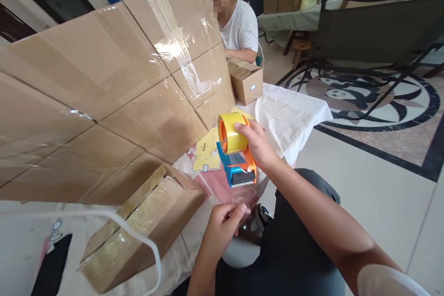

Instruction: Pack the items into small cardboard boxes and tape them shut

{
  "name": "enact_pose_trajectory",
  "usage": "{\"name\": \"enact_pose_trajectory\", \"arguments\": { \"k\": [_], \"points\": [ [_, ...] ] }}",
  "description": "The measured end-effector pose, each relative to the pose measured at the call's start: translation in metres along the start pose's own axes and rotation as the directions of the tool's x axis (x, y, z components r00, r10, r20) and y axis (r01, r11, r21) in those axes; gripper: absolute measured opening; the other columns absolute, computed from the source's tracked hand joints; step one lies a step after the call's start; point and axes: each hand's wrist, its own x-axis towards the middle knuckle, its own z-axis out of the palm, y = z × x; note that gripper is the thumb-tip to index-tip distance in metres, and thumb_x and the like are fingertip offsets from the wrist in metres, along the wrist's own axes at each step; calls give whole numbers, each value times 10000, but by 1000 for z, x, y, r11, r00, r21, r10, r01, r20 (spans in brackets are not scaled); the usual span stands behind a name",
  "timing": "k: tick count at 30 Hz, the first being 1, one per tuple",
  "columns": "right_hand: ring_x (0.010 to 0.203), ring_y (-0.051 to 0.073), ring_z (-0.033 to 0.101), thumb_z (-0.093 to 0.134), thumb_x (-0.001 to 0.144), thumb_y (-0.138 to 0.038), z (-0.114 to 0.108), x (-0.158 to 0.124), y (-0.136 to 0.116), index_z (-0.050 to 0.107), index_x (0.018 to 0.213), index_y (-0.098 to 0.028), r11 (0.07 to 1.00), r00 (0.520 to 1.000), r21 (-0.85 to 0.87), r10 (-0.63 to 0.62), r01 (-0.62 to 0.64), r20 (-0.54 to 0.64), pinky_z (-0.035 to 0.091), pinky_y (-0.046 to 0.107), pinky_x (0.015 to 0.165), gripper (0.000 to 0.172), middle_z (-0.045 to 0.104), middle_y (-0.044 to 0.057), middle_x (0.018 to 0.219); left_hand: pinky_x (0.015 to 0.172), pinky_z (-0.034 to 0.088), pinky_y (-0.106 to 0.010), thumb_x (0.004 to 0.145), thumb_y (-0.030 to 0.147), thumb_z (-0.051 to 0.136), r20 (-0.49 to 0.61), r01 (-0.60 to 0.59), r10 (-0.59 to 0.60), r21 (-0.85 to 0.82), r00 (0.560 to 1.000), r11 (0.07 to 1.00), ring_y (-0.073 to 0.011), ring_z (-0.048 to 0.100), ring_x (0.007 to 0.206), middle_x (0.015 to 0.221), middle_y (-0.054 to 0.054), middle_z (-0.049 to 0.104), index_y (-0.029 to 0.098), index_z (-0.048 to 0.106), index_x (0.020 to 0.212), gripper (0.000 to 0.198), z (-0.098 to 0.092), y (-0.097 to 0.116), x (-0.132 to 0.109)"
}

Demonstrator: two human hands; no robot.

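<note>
My right hand grips a tape dispenser with a blue and orange body. A yellow roll of packing tape is mounted on it, and its toothed cutting edge points toward me. Just below the dispenser, my left hand is closed, thumb against the curled fingers. Whatever the pinch holds, if anything, is too faint to make out. To the left of that hand lies a long taped cardboard box, apart from both hands.
Large taped cardboard boxes form a wall across the left. Beyond the dispenser sits a small box on the cloth-covered table, with a person behind it. A folding chair stands at right; a white cable crosses the lower left.
</note>
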Motion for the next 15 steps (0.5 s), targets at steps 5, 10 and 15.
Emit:
{"name": "enact_pose_trajectory", "arguments": {
  "k": [5, 10, 15],
  "points": [
    [678, 194, 677, 631, 860, -532, -9, 5, -1, 564, 889, -217, 999, 995, -7, -36, 36, -92, 584, 315, 623, 324, 645, 17, 732, 561, 358, -238, 905, 455, 630, -166, -137, 166, 174, 972, 975, -126, 443, 576, 574, 13, 461, 162, 785, 886, 331, 1, -12, -3],
    [689, 178, 674, 695, 814, -516, -6, 6, -1, 572, 890, -205, 1000, 996, 5, 5, -5, -91, 566, 284, 612, 343, 642, 8, 743, 576, 383, -230, 899, 366, 658, -506, -399, 443, 201, 740, 895, -119, 446, 578, 614, 39, 453, 184, 699, 964, 197, -2, -1, 0],
    [608, 150, 625, 721, 790, -488, 2, 3, -3, 569, 823, -198, 1000, 998, -19, 21, -22, -66, 543, 273, 568, 329, 608, -6, 695, 600, 381, -215, 878, 333, 712, -581, -464, 490, 208, 650, 861, -106, 429, 607, 663, 60, 428, 208, 624, 1069, 244, -5, 27, 11]
  ]
}}
